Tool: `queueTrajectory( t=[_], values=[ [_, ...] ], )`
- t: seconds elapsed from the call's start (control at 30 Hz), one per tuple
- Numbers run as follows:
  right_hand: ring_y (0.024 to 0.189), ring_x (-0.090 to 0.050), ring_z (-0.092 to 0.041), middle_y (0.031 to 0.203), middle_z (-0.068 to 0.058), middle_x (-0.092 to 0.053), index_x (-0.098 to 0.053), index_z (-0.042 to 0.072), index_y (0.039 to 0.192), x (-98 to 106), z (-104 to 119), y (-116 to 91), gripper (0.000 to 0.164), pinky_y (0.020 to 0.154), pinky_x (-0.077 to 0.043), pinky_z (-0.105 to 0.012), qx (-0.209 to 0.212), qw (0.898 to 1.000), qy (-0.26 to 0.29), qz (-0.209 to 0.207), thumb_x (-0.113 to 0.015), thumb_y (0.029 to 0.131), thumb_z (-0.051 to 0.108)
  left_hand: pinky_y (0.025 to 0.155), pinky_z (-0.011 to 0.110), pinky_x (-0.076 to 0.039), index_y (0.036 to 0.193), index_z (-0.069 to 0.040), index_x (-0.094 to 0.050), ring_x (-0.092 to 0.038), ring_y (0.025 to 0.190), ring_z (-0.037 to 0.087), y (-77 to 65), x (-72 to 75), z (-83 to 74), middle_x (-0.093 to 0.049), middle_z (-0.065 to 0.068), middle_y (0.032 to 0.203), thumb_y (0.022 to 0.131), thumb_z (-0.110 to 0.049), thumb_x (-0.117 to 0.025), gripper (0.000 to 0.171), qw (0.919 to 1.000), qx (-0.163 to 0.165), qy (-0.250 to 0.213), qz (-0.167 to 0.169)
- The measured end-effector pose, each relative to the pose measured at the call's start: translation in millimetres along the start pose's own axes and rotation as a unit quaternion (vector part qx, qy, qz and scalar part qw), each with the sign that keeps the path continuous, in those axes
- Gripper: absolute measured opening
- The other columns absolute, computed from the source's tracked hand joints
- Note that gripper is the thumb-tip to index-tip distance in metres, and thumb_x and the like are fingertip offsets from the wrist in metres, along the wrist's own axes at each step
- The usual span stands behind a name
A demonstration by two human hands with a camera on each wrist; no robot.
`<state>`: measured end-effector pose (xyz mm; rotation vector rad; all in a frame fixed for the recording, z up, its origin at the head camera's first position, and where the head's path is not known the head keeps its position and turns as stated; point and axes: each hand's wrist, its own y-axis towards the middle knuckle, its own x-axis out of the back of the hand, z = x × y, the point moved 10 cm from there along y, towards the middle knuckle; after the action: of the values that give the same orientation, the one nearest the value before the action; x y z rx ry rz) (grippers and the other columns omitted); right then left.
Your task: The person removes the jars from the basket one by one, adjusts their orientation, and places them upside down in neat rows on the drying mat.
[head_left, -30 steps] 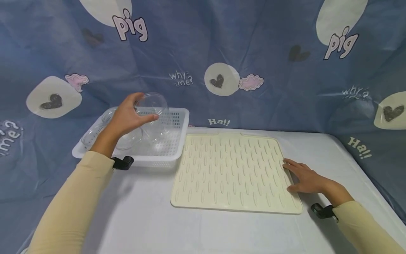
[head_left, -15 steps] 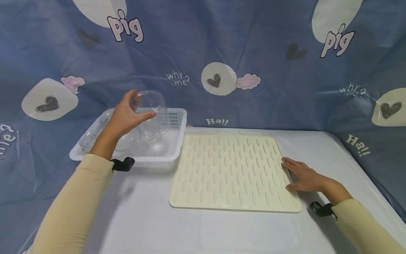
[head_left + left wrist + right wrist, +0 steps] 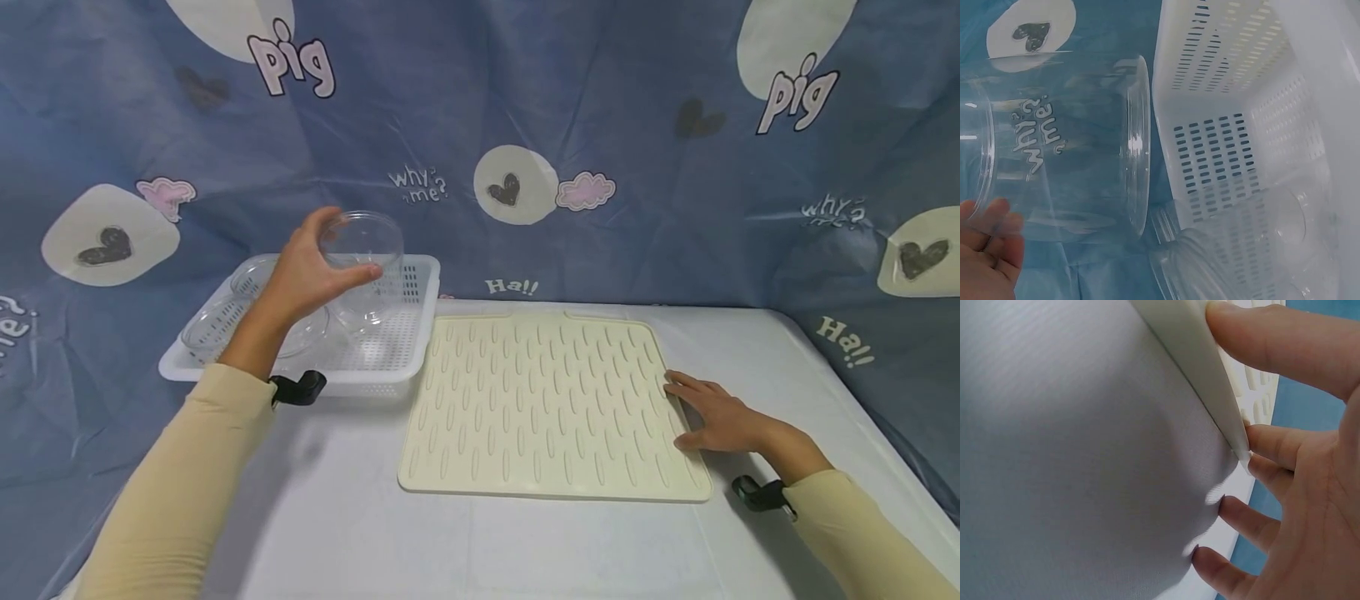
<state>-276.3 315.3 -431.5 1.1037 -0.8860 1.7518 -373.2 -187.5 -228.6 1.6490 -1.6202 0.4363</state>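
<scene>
My left hand (image 3: 303,271) grips a clear cylindrical container (image 3: 367,237) by its side, thumb in front and fingers behind. It is raised above the white plastic basket (image 3: 431,308). In the left wrist view the container (image 3: 1072,147) fills the left half, its wide rim beside the basket wall. More clear containers (image 3: 303,333) lie in the basket, partly hidden by my left arm. On the right, my right hand (image 3: 723,421) rests with spread fingers along the edge of a cream ridged drying mat (image 3: 540,400). Thumb and fingertips touch that edge in the right wrist view.
A white cloth (image 3: 585,546) covers the table under the mat and basket. Behind it hangs a blue printed sheet (image 3: 645,225), which rises close to the basket's back rim. The basket's front right corner lies close to the mat's left edge.
My left hand and the clear container have risen a little and shifted slightly right over the basket. My right hand keeps its place at the mat's edge.
</scene>
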Motion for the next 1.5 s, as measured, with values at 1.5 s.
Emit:
queueTrajectory(
  t=[1.5],
  values=[
    [0.134,-0.030,-0.059,0.156,-0.027,-0.026,-0.040,-0.005,0.145,0.7,2.8,-3.1,0.086,0.094,-0.030,-0.083,-0.004,1.000,0.019,0.011,-0.080,0.079,0.033,0.107,0.062,-0.040,0.156,-0.014,-0.027,-0.043,0.138,0.038,-12.7,-36.7,-49.8,-0.047,0.012,0.150,0.064,-0.061,-0.085,0.119,0.9956,-0.037,0.084,0.023]
  ],
)
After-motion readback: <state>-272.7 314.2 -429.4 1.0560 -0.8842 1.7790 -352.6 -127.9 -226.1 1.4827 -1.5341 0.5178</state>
